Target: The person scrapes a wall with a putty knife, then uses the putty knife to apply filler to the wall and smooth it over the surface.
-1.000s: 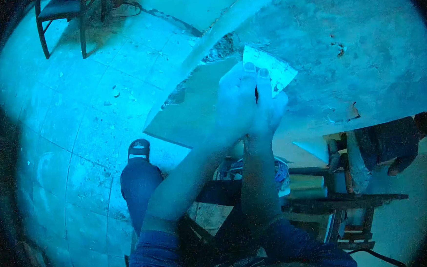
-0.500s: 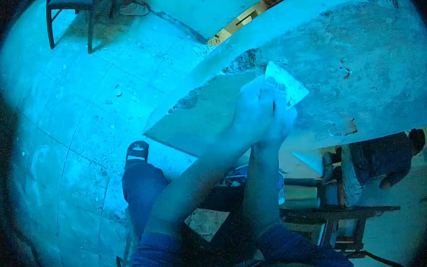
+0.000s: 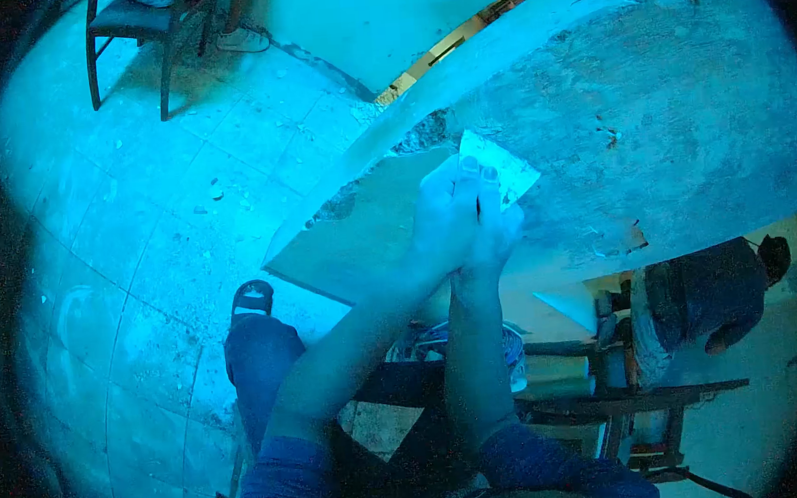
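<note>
Both hands are together against a rough plastered wall (image 3: 575,147), in the middle of the head view. My left hand (image 3: 440,205) is closed on the lower left side of a pale flat four-cornered plate (image 3: 500,168), with a thumb lying on its face. My right hand (image 3: 496,229) presses close beside it, its thumb on the same plate. The plate looks thin and stiff, like a scraper blade, but any handle is hidden by the fingers. Its far edge lies at or very near the wall. A smoother, darker patch (image 3: 368,205) of the wall is left of my hands.
A bucket (image 3: 515,356) stands below my forearms. Another person (image 3: 703,308) is at the right, near a wooden frame (image 3: 627,404). A chair (image 3: 134,23) and a person's foot (image 3: 244,41) are at the upper left. Debris lies on the tiled floor (image 3: 146,228).
Both hands and the plate have shifted left and slightly down in view, still together. The camera has moved a little too, and more of the foot by the chair shows.
</note>
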A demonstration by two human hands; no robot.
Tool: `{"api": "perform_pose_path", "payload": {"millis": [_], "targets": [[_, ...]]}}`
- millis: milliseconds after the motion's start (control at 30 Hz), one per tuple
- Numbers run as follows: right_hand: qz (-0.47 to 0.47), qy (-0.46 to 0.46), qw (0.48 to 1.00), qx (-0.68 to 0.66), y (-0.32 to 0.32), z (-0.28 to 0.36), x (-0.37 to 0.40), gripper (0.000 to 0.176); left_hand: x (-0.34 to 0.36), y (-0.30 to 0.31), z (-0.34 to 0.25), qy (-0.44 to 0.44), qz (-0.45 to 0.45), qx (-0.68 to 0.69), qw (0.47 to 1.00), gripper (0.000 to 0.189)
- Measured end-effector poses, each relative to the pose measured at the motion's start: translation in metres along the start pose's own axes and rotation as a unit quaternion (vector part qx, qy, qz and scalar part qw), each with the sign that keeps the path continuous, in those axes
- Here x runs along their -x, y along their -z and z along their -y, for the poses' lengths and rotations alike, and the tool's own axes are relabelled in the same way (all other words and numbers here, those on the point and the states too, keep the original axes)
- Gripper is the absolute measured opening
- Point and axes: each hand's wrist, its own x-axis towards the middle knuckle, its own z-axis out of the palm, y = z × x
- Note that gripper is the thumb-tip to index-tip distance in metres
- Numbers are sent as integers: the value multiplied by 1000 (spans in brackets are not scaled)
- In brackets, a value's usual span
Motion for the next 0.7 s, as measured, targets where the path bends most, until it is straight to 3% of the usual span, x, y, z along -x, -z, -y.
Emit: {"api": "perform_pose_path", "payload": {"millis": [67, 133, 300, 467, 700], "targets": [[26, -10, 999, -16, 5, -7, 0, 29, 2, 1, -1, 32, 26, -29, 999, 33], [2, 26, 999, -43, 3, -11, -1, 28, 3, 0, 1, 37, 27, -24, 999, 33], [-24, 16, 1000, -2, -3, -2, 1, 30, 1, 3, -2, 67, 38, -23, 997, 32], [-22, 45, 997, 55, 2, -9, -3, 32, 0, 0, 7, 43, 26, -4, 999, 31], [-5, 12, 1000, -24, 2, -7, -8, 31, -3, -3, 11, 6, -4, -40, 999, 33]]}}
